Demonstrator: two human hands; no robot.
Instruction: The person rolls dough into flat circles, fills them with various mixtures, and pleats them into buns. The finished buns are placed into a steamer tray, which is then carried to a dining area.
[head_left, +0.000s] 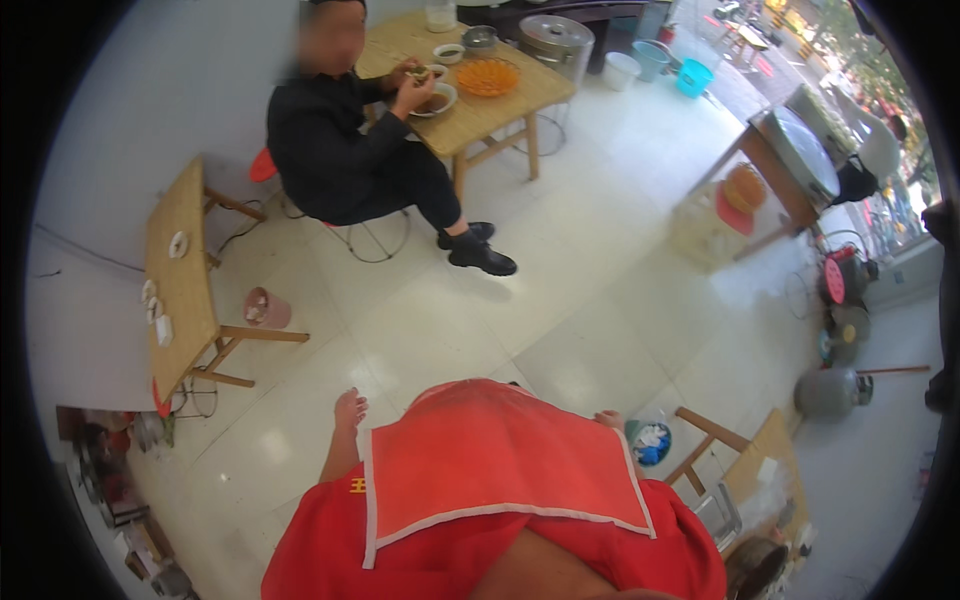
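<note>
My left hand hangs beside my body over the tiled floor, with nothing visible in it and the fingers loosely bent. On the other side, my right hand shows only in part past the edge of a red apron with white trim. Whether its fingers are closed is hidden. Near that hand stands a bin with white and blue waste inside. The apron lies over my red top.
Ahead, a seated person holds food at a wooden table with bowls and an orange basket. A second table and a pink bin stand left. Rightward are a gas cylinder and another table.
</note>
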